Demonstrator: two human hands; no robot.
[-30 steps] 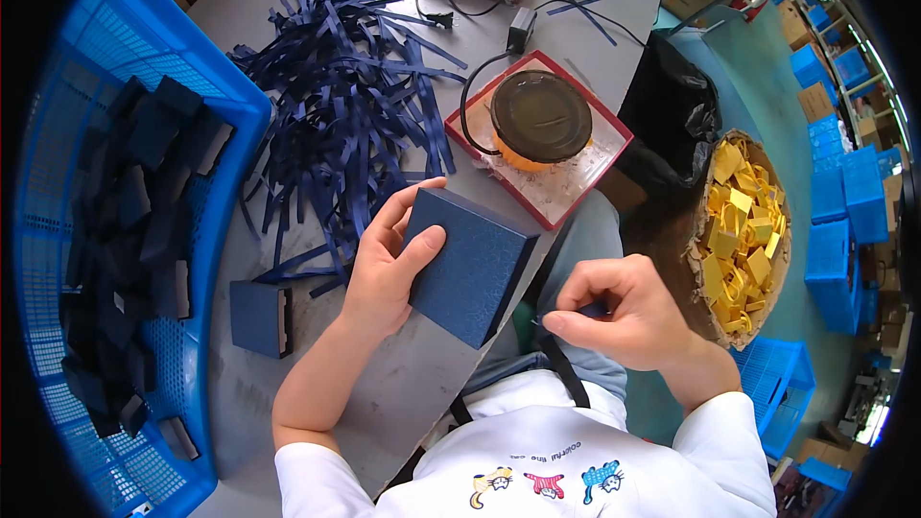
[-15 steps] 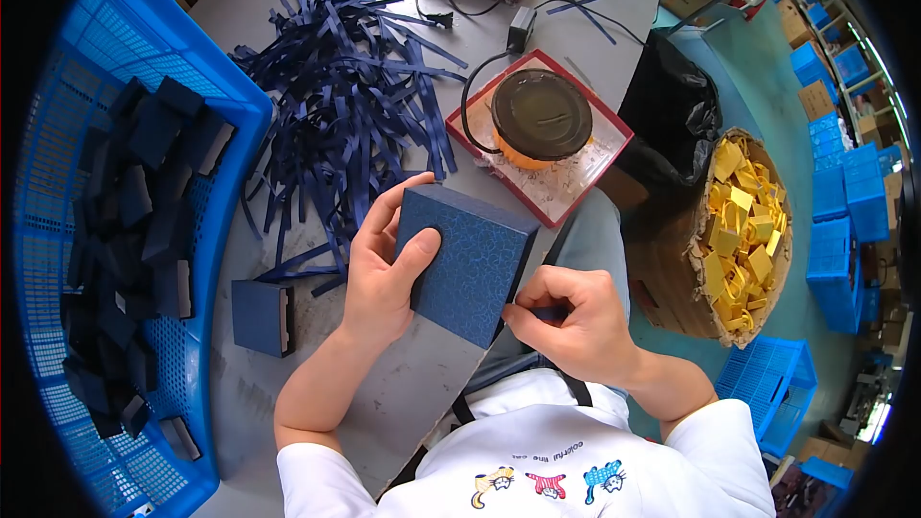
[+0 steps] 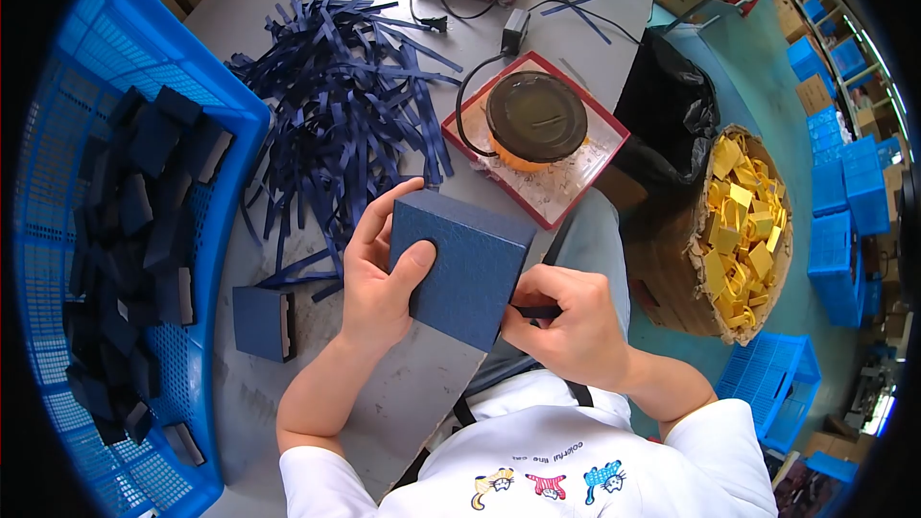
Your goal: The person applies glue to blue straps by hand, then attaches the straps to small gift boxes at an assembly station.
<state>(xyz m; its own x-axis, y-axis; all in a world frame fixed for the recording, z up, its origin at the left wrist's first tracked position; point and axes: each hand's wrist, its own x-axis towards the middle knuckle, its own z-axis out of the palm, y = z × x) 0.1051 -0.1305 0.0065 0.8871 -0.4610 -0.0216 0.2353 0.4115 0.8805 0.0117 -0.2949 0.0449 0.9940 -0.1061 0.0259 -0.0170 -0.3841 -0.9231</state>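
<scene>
A dark blue box (image 3: 460,273) is gripped by my left hand (image 3: 379,278), thumb on its broad face and fingers round the far side. At the box's right edge, my right hand (image 3: 571,326) is closed in a pinch on a short dark ribbon (image 3: 539,311). Where that ribbon meets the box is hidden by my fingers. A second blue box (image 3: 263,322) lies on the table to the left of my left forearm. Beyond my hands a heap of navy ribbons (image 3: 336,105) spreads over the tabletop.
A round pot with a dark top (image 3: 537,117) stands in a red-rimmed tray (image 3: 597,155). On the left, a blue plastic basket (image 3: 240,149) holds several dark boxes. To the right are a black bag (image 3: 672,101) and a carton (image 3: 662,273) of yellow pieces. Cables cross the table's far side.
The box has shifted slightly left and its face has tilted, catching the light differently. My right hand has edged closer to the box, and more of the dark ribbon shows in its pinch.
</scene>
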